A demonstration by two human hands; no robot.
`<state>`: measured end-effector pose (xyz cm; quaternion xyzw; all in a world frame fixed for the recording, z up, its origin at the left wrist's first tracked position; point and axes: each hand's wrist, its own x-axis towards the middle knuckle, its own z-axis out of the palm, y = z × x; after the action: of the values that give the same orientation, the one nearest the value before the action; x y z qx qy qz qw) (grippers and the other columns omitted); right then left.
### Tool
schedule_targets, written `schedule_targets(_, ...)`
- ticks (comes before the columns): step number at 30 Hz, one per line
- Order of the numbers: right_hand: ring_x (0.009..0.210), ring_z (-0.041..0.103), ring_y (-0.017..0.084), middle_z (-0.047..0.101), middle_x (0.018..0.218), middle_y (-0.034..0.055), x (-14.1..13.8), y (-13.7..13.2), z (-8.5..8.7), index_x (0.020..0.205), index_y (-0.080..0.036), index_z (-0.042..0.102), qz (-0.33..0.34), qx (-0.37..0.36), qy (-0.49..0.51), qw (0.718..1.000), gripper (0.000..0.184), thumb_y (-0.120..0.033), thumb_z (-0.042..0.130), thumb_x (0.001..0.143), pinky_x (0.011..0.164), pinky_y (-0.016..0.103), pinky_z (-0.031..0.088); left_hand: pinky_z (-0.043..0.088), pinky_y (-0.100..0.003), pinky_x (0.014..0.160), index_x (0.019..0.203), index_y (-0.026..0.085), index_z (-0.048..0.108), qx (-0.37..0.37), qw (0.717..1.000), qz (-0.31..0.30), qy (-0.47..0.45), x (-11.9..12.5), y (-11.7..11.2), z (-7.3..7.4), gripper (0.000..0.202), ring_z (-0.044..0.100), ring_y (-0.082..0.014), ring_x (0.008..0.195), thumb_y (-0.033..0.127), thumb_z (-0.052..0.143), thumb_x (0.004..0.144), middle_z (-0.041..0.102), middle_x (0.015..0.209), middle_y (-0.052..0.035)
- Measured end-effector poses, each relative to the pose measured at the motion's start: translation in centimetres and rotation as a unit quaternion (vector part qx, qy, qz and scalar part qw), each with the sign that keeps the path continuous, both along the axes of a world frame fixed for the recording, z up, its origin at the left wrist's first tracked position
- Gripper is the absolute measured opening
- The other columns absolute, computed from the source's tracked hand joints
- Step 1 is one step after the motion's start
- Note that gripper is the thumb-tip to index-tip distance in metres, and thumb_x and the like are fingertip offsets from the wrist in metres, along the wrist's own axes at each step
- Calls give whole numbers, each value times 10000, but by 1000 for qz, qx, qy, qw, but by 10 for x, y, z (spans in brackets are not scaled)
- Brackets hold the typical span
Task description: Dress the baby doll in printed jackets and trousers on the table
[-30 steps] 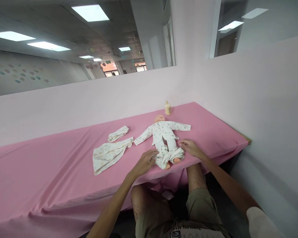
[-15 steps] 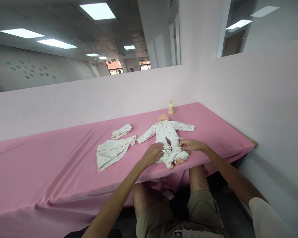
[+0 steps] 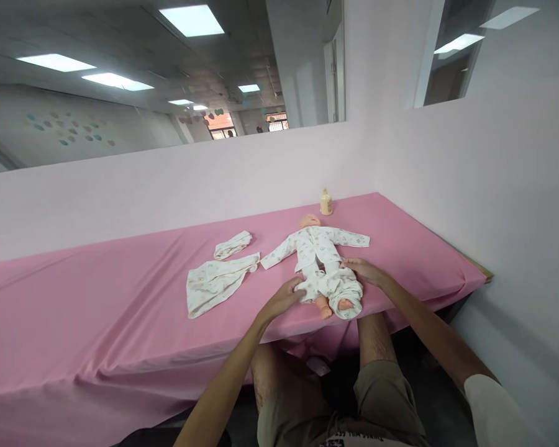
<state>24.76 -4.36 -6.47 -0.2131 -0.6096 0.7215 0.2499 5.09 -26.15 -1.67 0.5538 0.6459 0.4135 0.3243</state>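
Both hands (image 3: pixel 284 297) half-curled, pinching bunched cloth (image 3: pixel 346 284)

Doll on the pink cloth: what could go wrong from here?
The doll might slip over the front edge if tugged, since its feet lie close to it. The pants are bunched around one foot, so it could snag in the folds. The pink cloth is wrinkled, so it might shift if the left hand or right hand, both at the pants, pulls hard.

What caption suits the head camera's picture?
Left hand and right hand at a bunched white garment around a doll's legs, pink cloth beneath.
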Motion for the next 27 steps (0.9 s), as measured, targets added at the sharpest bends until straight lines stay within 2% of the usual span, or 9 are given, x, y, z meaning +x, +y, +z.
schedule_targets(3,825,632,188,719,890,67,6,7,5,857,-137,734,122,2,-52,991,258,-332,761,690,785,325,480,441,-258,688,864,160,580,7,982,36,-185,-7,9,-3,167,549,-137,718,260,544,735,610,770,-2)
schedule_targets(6,794,615,183,711,835,39,8,12,12,798,-159,737,149,61,-105,981,184,-282,765,664,771,324,468,395,-222,601,758,173,507,27,956,68,-286,-12,19,-8,160,494,-97,611,244,620,669,548,671,38)
schedule_targets(9,802,605,173,707,844,29,4,16,15,802,-163,724,126,96,-117,980,159,-284,721,700,789,324,452,421,-237,614,795,170,537,18,950,92,-298,-18,28,-11,255,539,-112,629,308,700,655,591,698,23)
schedule_targets(12,808,592,165,696,850,22,-6,19,8,836,-165,696,27,101,-78,991,195,-323,685,721,794,319,439,482,-296,748,944,154,624,0,958,81,-273,-24,33,-12,378,633,-173,803,463,692,738,691,880,-54)
schedule_targets(14,795,581,164,684,829,18,-15,21,0,814,-165,671,-46,110,-58,991,205,-345,674,716,781,316,434,482,-338,853,1033,146,649,-17,967,70,-244,-28,34,-13,463,649,-210,930,541,648,792,709,1022,-95)
schedule_targets(16,804,576,168,678,827,19,-22,23,-8,794,-166,653,-83,119,-50,988,208,-358,665,715,778,314,433,458,-367,933,1096,137,652,-32,972,61,-225,-29,34,-13,506,640,-236,1015,558,633,817,701,1118,-115)
schedule_targets(19,817,592,176,688,848,27,-24,24,-17,834,-166,662,-69,116,-52,990,228,-364,666,720,764,312,448,412,-373,1016,1187,155,636,-39,964,24,-264,-28,32,-19,515,589,-250,1145,552,589,863,656,1245,-117)
schedule_targets(23,846,623,181,711,911,42,-10,25,-18,898,-170,687,32,83,-62,994,240,-301,694,698,777,305,476,390,-363,1039,1154,167,667,-37,936,-4,-350,-35,24,-35,463,555,-250,1195,525,522,899,654,1251,-106)
schedule_targets(27,812,627,177,717,883,33,-1,24,-12,874,-164,703,94,120,-107,982,194,-216,654,694,768,297,471,432,-344,958,1004,117,710,-50,937,6,-346,-48,16,-45,291,624,-240,1037,240,670,744,715,1075,-117)
